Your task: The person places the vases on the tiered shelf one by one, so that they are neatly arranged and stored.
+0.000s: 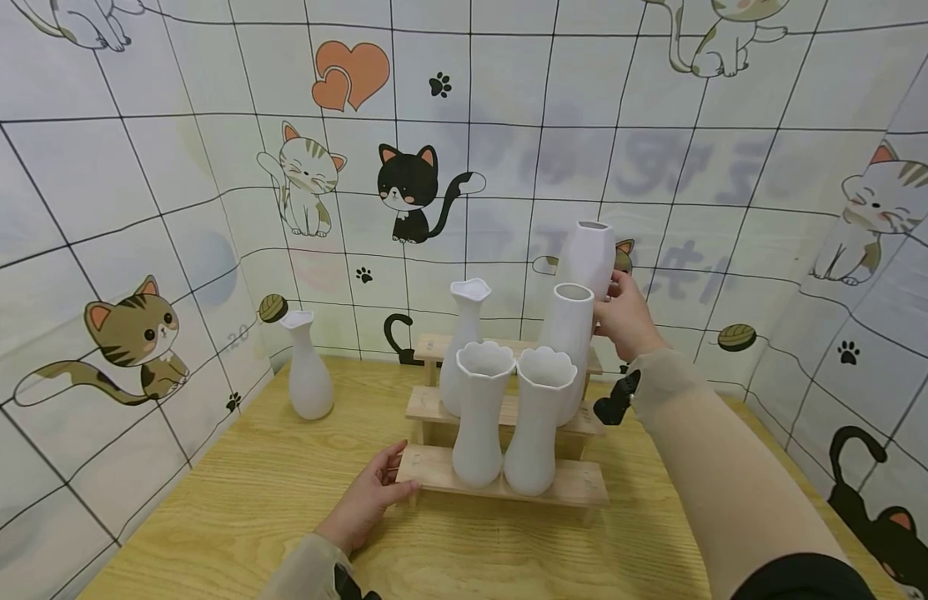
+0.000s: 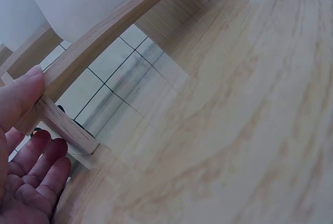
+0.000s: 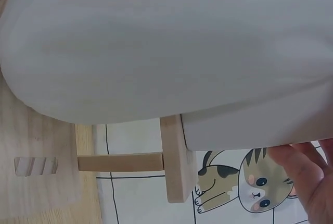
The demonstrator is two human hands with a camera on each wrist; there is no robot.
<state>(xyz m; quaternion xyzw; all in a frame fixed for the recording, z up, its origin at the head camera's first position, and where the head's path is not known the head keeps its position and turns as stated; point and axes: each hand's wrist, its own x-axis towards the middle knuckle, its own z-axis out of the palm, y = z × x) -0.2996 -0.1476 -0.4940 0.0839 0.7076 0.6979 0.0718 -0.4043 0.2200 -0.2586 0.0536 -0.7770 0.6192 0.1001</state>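
A three-tier wooden stand (image 1: 433,469) holds several white vases. At the left end of its lowest board, my left hand (image 1: 366,498) grips the board, thumb (image 2: 26,94) on top and fingers below. My right hand (image 1: 629,312) holds the side of a tall faceted vase (image 1: 588,257) at the top tier; in the right wrist view this vase (image 3: 250,122) has its base on the top board. A round-mouthed vase (image 1: 571,329) stands in front of it on the middle tier, beside a narrow-necked wavy-rimmed vase (image 1: 458,367). Two scalloped vases, left (image 1: 479,417) and right (image 1: 534,425), occupy the lowest tier.
Another narrow-necked white vase (image 1: 310,379) stands on the wooden table (image 1: 268,492), left of the stand. White grid-patterned cloth with cartoon cats (image 1: 409,192) covers the walls behind and at both sides.
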